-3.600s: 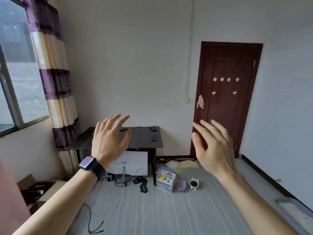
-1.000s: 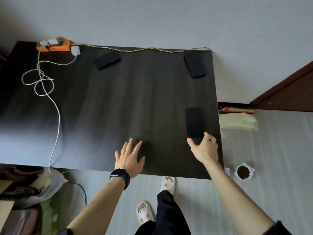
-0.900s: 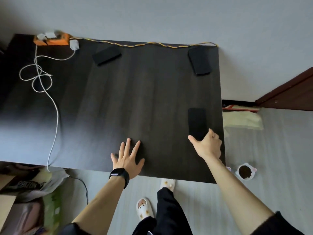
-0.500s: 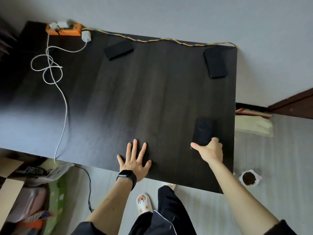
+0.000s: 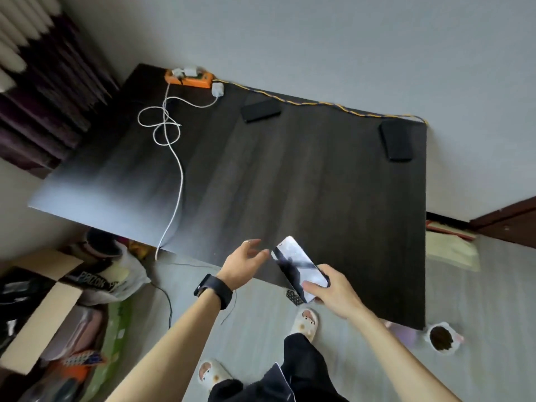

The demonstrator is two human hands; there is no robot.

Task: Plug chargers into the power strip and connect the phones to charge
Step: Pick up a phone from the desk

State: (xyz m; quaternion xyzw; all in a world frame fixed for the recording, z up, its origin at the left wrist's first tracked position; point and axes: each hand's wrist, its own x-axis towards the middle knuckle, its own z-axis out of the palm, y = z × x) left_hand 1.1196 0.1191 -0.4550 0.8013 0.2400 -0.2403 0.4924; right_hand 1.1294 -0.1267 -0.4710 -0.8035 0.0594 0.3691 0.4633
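Phone (image 5: 300, 268) sits in the right hand (image 5: 333, 294), pinched at its near end between thumb and fingers, screen up, clear of the surface (image 5: 290, 184) at its near edge. The left hand (image 5: 243, 262) hovers just beside its far end, fingers loosely spread, likely to steady it. A white cable (image 5: 174, 158) trails from the orange power strip (image 5: 188, 78) at the far left, probably its destination.

The light is soft, even daylight. A pale sheen washes the left part of the dark tabletop (image 5: 116, 184), and the phone (image 5: 300, 269) screen glares white. The curtain (image 5: 43, 68) and left hand (image 5: 242, 264) are motion-blurred. Wide-angle distortion skews the tabletop's edges.
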